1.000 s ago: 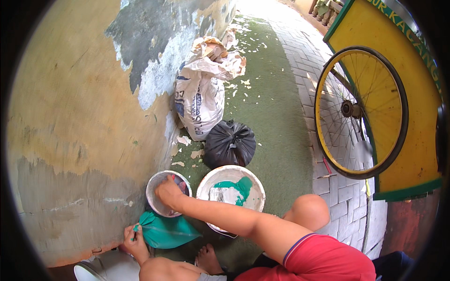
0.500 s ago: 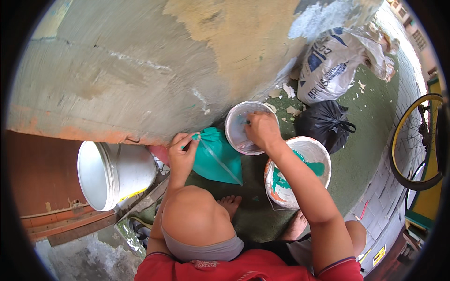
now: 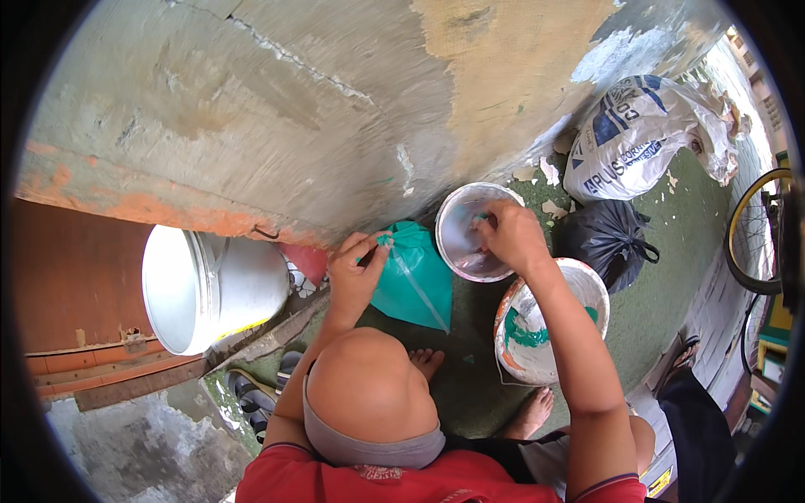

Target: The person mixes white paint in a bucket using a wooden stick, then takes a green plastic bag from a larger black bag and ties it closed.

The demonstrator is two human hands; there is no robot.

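Note:
My left hand point(image 3: 356, 264) pinches the gathered neck of a green plastic bag point(image 3: 412, 281), which rests on the floor against the wall. Its lower part looks full and smooth. My right hand point(image 3: 510, 238) reaches into a small whitish pail point(image 3: 446, 243) just right of the bag. Its fingers are closed together, with a bit of green at their tips too small to name. Partly behind my right forearm stands a larger white bucket point(image 3: 597, 285), its inside smeared with green paint point(image 3: 527, 334).
A large white bucket point(image 3: 243, 285) lies on its side at left, near sandals point(image 3: 249, 394). Beyond the pails sit a knotted black bag point(image 3: 608, 239) and a printed white sack point(image 3: 629, 138). A bicycle wheel point(image 3: 731, 239) and another person's dark-clothed leg point(image 3: 692, 423) appear at right.
The view has shifted, so most things sit farther right. My left hand keeps its pinch on the bag, and my right hand stays in the pail. Another person's leg has come in at right.

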